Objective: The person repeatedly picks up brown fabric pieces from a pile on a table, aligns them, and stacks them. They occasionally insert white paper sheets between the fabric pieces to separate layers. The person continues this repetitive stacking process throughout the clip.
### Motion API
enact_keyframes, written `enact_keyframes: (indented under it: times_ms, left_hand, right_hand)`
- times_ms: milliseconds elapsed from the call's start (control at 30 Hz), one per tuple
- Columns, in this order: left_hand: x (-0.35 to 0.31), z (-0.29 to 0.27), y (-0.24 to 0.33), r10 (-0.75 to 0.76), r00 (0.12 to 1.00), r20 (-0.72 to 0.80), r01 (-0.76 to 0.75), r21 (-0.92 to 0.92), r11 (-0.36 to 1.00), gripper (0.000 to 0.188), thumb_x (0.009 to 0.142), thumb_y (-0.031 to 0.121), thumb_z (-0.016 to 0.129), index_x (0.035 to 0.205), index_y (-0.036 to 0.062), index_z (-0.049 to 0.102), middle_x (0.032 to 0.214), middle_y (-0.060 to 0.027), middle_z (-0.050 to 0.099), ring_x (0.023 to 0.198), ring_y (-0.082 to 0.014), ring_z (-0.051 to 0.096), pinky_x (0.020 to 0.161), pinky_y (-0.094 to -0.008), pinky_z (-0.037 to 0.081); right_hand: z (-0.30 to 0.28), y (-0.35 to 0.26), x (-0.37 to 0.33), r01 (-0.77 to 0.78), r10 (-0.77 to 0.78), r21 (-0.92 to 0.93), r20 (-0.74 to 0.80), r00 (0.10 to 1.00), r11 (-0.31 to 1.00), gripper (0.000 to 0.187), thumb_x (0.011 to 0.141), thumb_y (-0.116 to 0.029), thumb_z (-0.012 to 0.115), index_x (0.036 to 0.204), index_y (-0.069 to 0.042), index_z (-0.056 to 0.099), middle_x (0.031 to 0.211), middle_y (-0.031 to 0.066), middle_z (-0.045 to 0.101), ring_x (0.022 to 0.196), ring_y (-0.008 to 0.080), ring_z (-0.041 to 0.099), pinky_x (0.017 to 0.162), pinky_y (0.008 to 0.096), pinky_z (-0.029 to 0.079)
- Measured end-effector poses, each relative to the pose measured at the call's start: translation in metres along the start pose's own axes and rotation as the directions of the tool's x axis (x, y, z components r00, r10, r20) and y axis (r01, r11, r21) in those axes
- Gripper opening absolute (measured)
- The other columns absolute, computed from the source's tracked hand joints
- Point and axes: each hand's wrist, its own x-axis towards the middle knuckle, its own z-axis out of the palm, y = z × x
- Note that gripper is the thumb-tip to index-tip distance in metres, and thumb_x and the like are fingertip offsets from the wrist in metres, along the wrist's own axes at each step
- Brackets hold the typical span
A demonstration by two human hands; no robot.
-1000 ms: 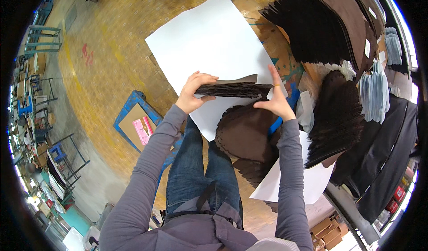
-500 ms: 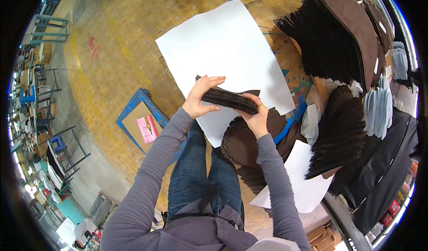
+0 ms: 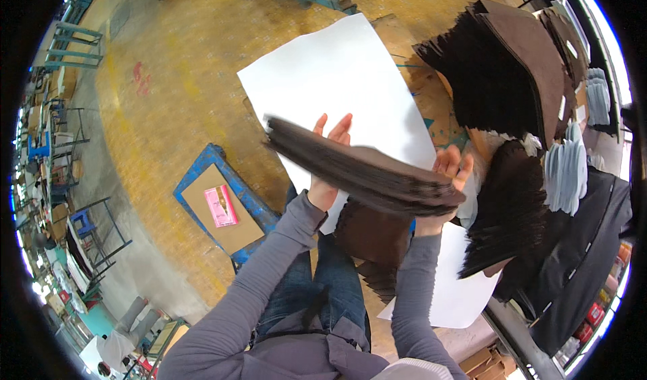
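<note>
A curved stack of dark brown cut pieces [image 3: 364, 171] is up in front of my chest, slanting down to the right and partly smeared by motion. Under its middle lies my left hand [image 3: 330, 154], with fingers stretched up past the far edge; the stack hides much of the palm. My right hand [image 3: 448, 171] grips the stack's right end, its fingertips showing behind it. Below the hands is a large white sheet [image 3: 330, 76]. More brown pieces [image 3: 371, 231] lie near my knees, partly covered by the held stack and my arm.
Tall piles of brown pieces [image 3: 512, 63] stand at the right, beside grey-white pieces [image 3: 566, 164] and black material [image 3: 573, 245]. Another white sheet [image 3: 458, 285] lies near my right forearm. A pink box [image 3: 221, 206] sits on a blue-framed stand [image 3: 195, 171] at left.
The stack has come up closer to me and now shows its long side. My left hand has shifted beneath it; my right hand has moved right with its end.
</note>
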Motion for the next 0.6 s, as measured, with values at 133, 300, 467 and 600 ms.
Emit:
enact_keyframes:
  times_ms: [133,300,467,600]
  left_hand:
    - [-0.009,-0.005,-0.009,0.066,0.979,0.195,-0.086,0.1,0.991,0.142,0.048,0.045,0.089,0.149,0.0208,-0.008,0.147,-0.0205,0.03,0.136,-0.033,0.032,0.112,-0.0465,0.027]
    - [-0.009,-0.009,-0.002,0.093,0.952,0.291,-0.152,0.188,0.97,0.108,0.053,0.01,0.09,0.143,0.0066,0.031,0.146,-0.0129,0.036,0.136,-0.0269,0.032,0.113,-0.0419,0.026]
    - [-0.001,0.005,0.006,0.155,0.953,0.259,-0.236,0.319,0.918,0.051,0.068,0.011,0.082,0.112,0.0056,0.057,0.132,-0.0154,0.053,0.133,-0.0272,0.04,0.116,-0.0436,0.015]
    - [0.011,0.006,0.008,0.13,0.926,0.354,-0.32,0.556,0.767,0.048,0.062,0.008,0.085,0.102,0.0096,0.059,0.102,-0.0066,0.07,0.099,-0.0213,0.066,0.109,-0.0434,0.029]
  right_hand:
    - [-0.002,-0.003,0.007,-0.218,0.135,0.466,0.206,0.969,0.857,0.102,0.073,-0.082,0.046,0.145,-0.012,0.028,0.133,0.0126,0.047,0.126,0.0273,0.043,0.111,0.0416,0.029]
    - [-0.001,-0.005,0.008,-0.263,0.297,0.536,0.024,0.955,0.802,0.088,0.083,-0.078,0.029,0.143,-0.013,0.036,0.131,0.0105,0.05,0.123,0.0254,0.046,0.107,0.0425,0.036]
    - [-0.022,0.045,0.02,-0.294,0.238,0.525,0.174,0.956,0.798,0.067,0.095,-0.056,0.034,0.132,-0.001,0.044,0.134,0.015,0.047,0.125,0.0266,0.045,0.107,0.0382,0.036]
    - [-0.036,0.086,0.01,-0.518,0.519,0.441,0.13,0.845,0.733,0.06,0.098,-0.051,0.032,0.132,-0.002,0.044,0.14,0.0123,0.043,0.129,0.0261,0.039,0.111,0.0356,0.029]
